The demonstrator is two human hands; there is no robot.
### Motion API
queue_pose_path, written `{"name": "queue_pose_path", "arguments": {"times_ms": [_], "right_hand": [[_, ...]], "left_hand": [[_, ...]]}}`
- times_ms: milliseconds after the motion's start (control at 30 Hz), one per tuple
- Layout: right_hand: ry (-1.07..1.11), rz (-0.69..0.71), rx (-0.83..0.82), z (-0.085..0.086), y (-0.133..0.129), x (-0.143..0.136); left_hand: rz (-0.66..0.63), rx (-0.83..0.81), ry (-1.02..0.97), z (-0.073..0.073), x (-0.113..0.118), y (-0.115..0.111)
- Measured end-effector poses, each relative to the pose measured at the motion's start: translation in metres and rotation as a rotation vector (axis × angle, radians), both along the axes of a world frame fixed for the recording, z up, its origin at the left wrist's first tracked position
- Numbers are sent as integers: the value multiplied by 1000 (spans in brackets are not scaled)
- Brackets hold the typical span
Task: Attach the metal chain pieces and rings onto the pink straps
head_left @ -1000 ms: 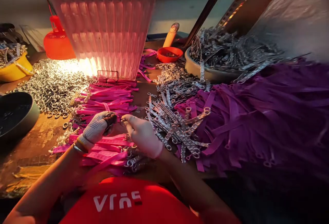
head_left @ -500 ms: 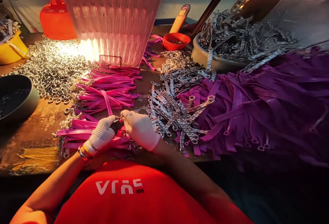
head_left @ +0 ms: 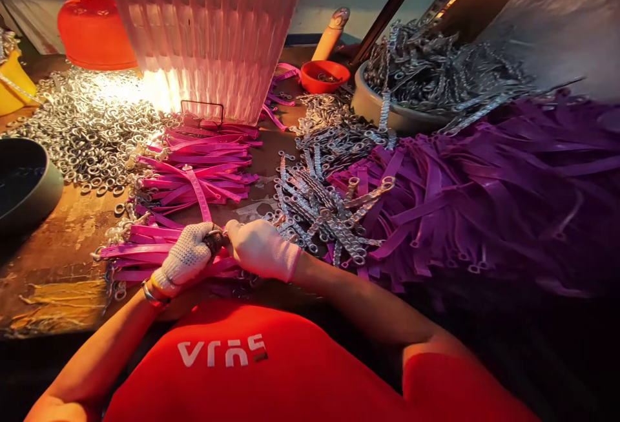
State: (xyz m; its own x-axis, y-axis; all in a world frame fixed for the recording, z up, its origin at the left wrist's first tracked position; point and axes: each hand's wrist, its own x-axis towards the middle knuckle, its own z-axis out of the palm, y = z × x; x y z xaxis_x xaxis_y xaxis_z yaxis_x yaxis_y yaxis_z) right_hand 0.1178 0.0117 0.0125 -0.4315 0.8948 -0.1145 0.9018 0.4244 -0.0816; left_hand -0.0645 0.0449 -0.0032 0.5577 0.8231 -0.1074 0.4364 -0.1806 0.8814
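Now R arm (head_left: 358,293) flatter, L hand (head_left: 186,255) & R hand (head_left: 261,249) closed tog. nr pink strap (head_left: 198,193), contents unclear

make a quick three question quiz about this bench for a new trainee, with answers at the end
1. True or false: the left hand and the right hand are close together over pink straps.

2. Which lie in the bright light under the hanging red lamp?
a) purple straps
b) metal rings
c) yellow strips

3. Fill in: as pictured, the small red bowl stands to the ____ of the clear ribbed panel.

Key: 1 true; 2 b; 3 right
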Motion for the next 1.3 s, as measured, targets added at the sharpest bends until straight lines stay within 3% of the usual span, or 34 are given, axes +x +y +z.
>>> {"name": "queue_pose_path", "arguments": {"times_ms": [133, 233, 367, 467, 567, 700, 800, 900, 1000, 1067, 1133, 1233, 1300], "right_hand": [[-39, 56, 23, 4, 0, 11], [-66, -48, 23, 13, -5, 30], [-39, -250, -24, 16, -25, 53], [6, -275, -123, 12, -37, 62], [67, -264, -89, 8, -22, 73], [33, -500, 109, -10, 43, 97], [-78, -658, 47, -32, 90, 104], [-87, -675, -3, -47, 110, 104], [-56, -689, 12, -48, 105, 105], [-18, -685, 50, -40, 92, 104], [162, -627, 82, -27, 72, 94], [627, -373, 80, -5, 39, 63], [757, -173, 55, 6, 21, 36]], "left_hand": [[-192, 58, 84, 11, 1, 19], [-309, 212, 146, 34, -8, 45], [-190, 471, 404, 66, -52, 70], [-64, 492, 572, 72, -92, 62], [168, 296, 422, 62, -105, 33], [470, -411, -102, 46, -71, -5], [470, -807, -436, 38, -36, -14], [434, -1019, -594, 29, -20, -11], [443, -1098, -654, 22, -20, -11], [443, -1113, -644, 20, -21, -14], [414, -1098, -609, 20, -19, -17], [263, -924, -528, 23, -12, -18], [152, -690, -424, 23, -8, -17]]}}
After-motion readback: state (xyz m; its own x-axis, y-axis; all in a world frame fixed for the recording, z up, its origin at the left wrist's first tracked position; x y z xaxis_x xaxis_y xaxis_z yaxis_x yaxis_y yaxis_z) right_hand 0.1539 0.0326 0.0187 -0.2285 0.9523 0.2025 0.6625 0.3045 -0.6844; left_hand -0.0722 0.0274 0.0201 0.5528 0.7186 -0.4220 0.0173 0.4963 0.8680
